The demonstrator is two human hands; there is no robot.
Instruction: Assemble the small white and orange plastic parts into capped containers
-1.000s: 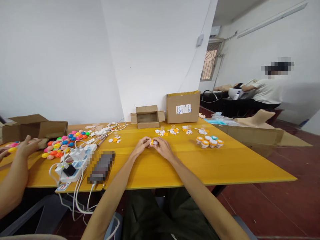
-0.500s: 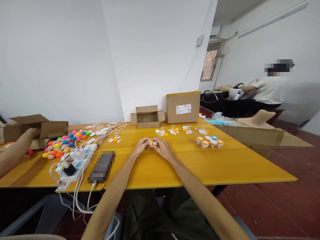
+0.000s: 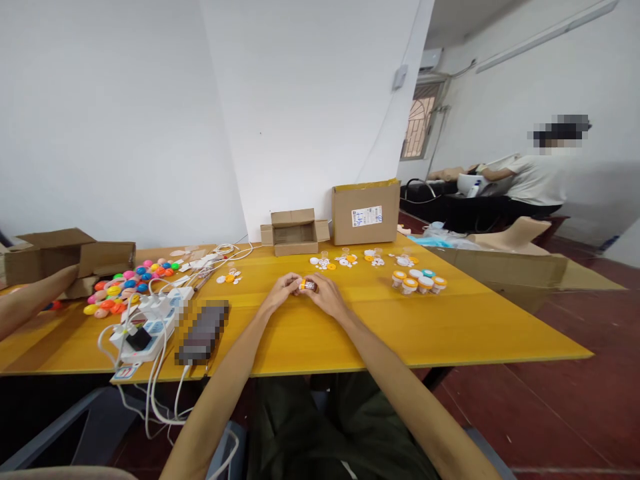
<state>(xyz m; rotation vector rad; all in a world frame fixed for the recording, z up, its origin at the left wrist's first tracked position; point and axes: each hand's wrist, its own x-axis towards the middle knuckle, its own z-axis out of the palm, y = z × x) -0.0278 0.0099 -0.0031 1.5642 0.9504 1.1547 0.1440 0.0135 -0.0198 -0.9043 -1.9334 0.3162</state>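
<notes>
Both my hands meet over the middle of the yellow table (image 3: 450,333). My left hand (image 3: 281,291) and my right hand (image 3: 325,293) are closed around a small jar with an orange lid (image 3: 307,285), fingertips pinching it from either side. A cluster of small lidded jars (image 3: 419,281) stands to the right of my hands. Loose white and orange lids and parts (image 3: 345,261) lie scattered behind them.
Two open cardboard boxes, a small one (image 3: 295,232) and a taller one (image 3: 367,214), sit at the table's far edge. A power strip with white cables (image 3: 150,323) and a dark device (image 3: 203,333) lie at left. Coloured balls (image 3: 127,283) and another person's arm (image 3: 30,300) reaching into a box (image 3: 70,257) are far left. A seated person (image 3: 535,183) is at back right.
The other person's arm at far left pulled back from the coloured balls and reached into the cardboard box. My hands stay on the small jar with little movement.
</notes>
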